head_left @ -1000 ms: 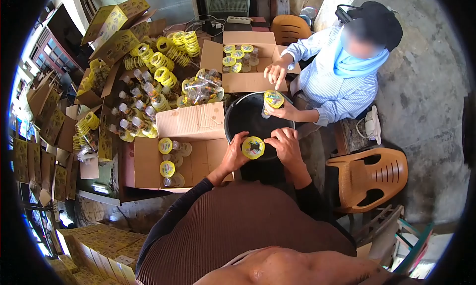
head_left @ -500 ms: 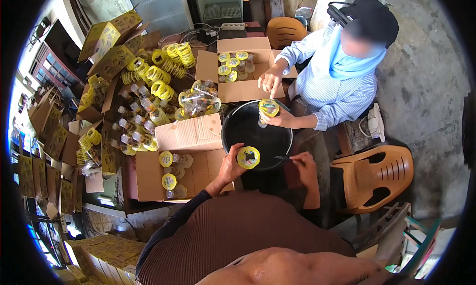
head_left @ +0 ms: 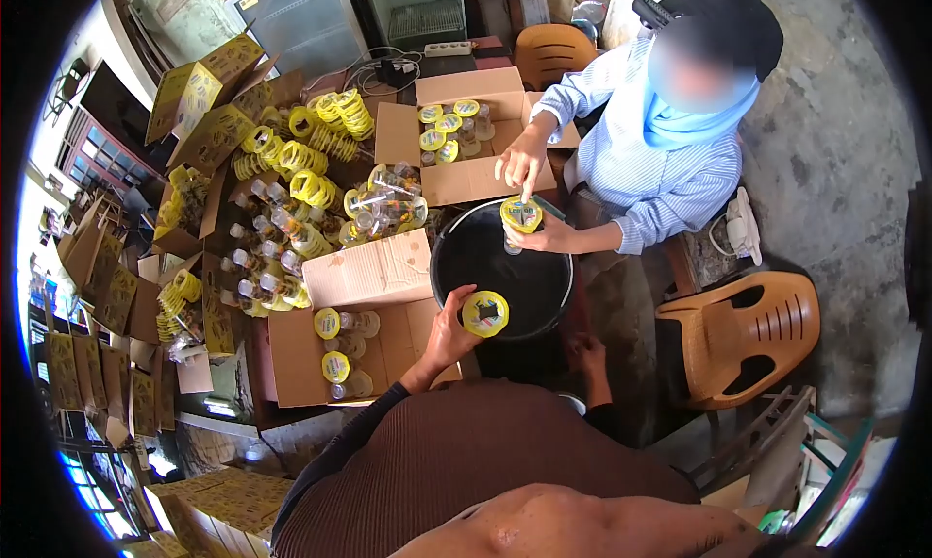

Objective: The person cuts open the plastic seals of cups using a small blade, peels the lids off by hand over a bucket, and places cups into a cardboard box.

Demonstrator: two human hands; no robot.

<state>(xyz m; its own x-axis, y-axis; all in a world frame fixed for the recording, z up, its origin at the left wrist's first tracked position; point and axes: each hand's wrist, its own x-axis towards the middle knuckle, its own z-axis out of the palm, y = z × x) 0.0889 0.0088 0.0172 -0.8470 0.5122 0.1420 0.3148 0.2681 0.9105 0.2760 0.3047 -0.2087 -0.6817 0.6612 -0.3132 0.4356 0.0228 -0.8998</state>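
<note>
My left hand (head_left: 449, 327) is wrapped round the side of a cup with a yellow-rimmed lid (head_left: 485, 313), whose middle shows a dark patch. This cup is held over the near edge of a black bucket (head_left: 449, 284). Lower and to the right, my right hand (head_left: 585, 352) hangs beside the bucket in shadow; its fingers are dim and what they hold, if anything, cannot be made out. By my left arm is an open carton (head_left: 291, 356) with yellow-lidded cups (head_left: 335, 367) and clear cups inside.
Across the bucket a co-worker (head_left: 670, 170) holds another yellow-lidded cup (head_left: 521, 214), one finger on its lid. A second carton (head_left: 466, 181) holds more cups. Bottles (head_left: 282, 257) and yellow rings (head_left: 313, 187) are heaped at the left. An orange chair (head_left: 748, 335) stands at the right.
My right hand has moved down and slightly left, and the thin dark tool it held no longer shows. My left hand still holds the cup. The view has shifted slightly.
</note>
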